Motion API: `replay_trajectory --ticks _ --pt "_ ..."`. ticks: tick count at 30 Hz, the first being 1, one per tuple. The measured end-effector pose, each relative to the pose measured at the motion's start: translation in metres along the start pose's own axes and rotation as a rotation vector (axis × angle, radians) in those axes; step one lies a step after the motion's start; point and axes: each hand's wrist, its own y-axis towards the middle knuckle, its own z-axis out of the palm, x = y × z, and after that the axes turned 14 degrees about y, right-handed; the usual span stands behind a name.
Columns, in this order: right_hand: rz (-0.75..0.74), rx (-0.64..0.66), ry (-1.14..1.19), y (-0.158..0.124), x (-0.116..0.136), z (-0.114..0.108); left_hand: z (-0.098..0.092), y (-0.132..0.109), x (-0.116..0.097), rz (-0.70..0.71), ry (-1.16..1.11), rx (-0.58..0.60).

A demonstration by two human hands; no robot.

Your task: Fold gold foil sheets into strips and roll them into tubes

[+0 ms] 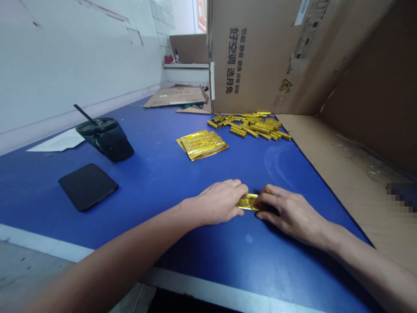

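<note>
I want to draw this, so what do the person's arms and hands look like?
Both arms are bare: no sleeve shows on the left forearm or the right forearm. The left hand and right hand wear no gloves, and neither shows a ring, watch or bracelet.

The folded strip [248,202] and the rolled pieces [250,127] are glossy, crinkled gold foil. The blue tabletop [182,174] looks smooth with a soft sheen, the cardboard box [247,56] is matt brown paperboard, and the tumbler [107,141] is glossy dark-tinted plastic.
</note>
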Motion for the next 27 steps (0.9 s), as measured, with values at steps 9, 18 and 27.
replay_trajectory --ticks 9,18,27 --pt "-0.026 -0.050 0.039 0.000 -0.005 0.007 0.001 0.002 0.002 0.019 0.000 0.029" --pt "0.061 -0.089 0.151 0.007 -0.008 0.008 0.012 0.004 0.006 -0.036 -0.017 0.004" --pt "0.127 -0.104 0.181 0.011 -0.009 0.010 0.012 0.007 0.005 -0.099 -0.015 0.012"
